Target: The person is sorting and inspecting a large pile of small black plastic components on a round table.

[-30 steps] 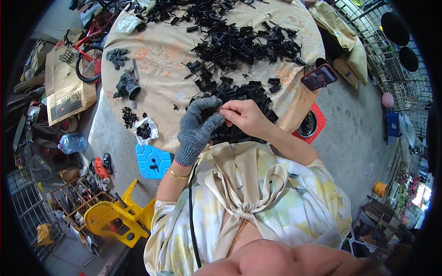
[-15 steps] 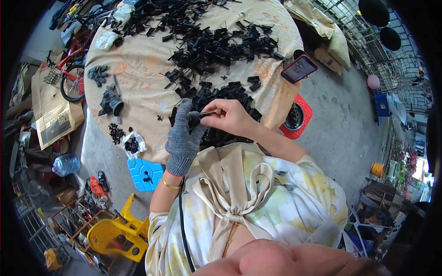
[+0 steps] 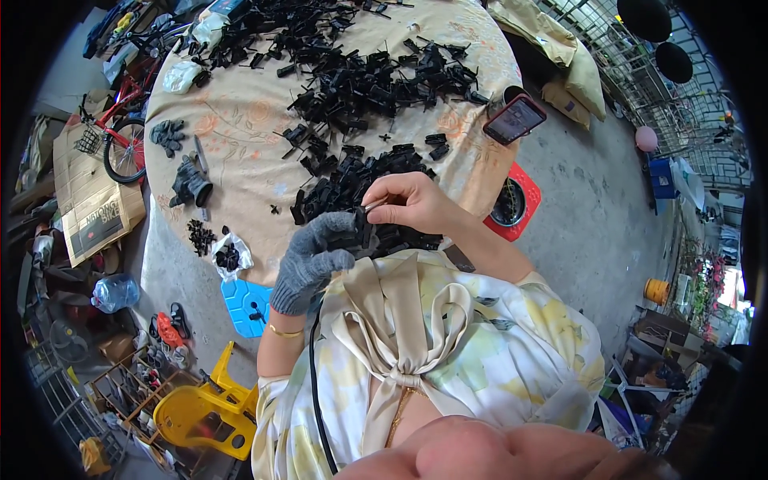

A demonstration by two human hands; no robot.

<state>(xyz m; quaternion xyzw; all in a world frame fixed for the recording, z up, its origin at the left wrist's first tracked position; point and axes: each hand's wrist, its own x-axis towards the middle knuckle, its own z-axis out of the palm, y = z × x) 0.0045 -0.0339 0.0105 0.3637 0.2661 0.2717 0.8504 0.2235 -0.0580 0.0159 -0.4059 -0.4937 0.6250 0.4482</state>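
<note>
A round counter (image 3: pixel 240 120) draped in a tan, faintly patterned cloth fills the upper middle of the view, set on a grey concrete floor (image 3: pixel 592 216). Heaps of small black plastic parts (image 3: pixel 360 72) spread across its far half, and a second heap (image 3: pixel 352 188) lies at the near edge, right in front of the person. A smartphone with a red case (image 3: pixel 514 118) rests on the counter's right rim. On the left side of the cloth lie a crumpled dark glove (image 3: pixel 190 184), a loose cluster of black bits (image 3: pixel 166 134) and a small clear bag of black pieces (image 3: pixel 230 256). Around the counter stand a red bicycle (image 3: pixel 120 128), flattened cardboard (image 3: pixel 88 208), a clear water bottle (image 3: pixel 116 292), a blue plastic stool (image 3: pixel 250 306) and a yellow plastic chair (image 3: pixel 200 412); a red square tray with a black round thing in it (image 3: pixel 512 208) sits on the floor to the right.

The left hand (image 3: pixel 312 260), in a grey knit glove, is curled shut around a small black plastic part (image 3: pixel 362 232), held just above the near heap and close to the person's chest. The bare right hand (image 3: pixel 408 204) pinches the top of that same part between thumb and forefinger, its other fingers (image 3: pixel 392 186) bent and closed beside them.
</note>
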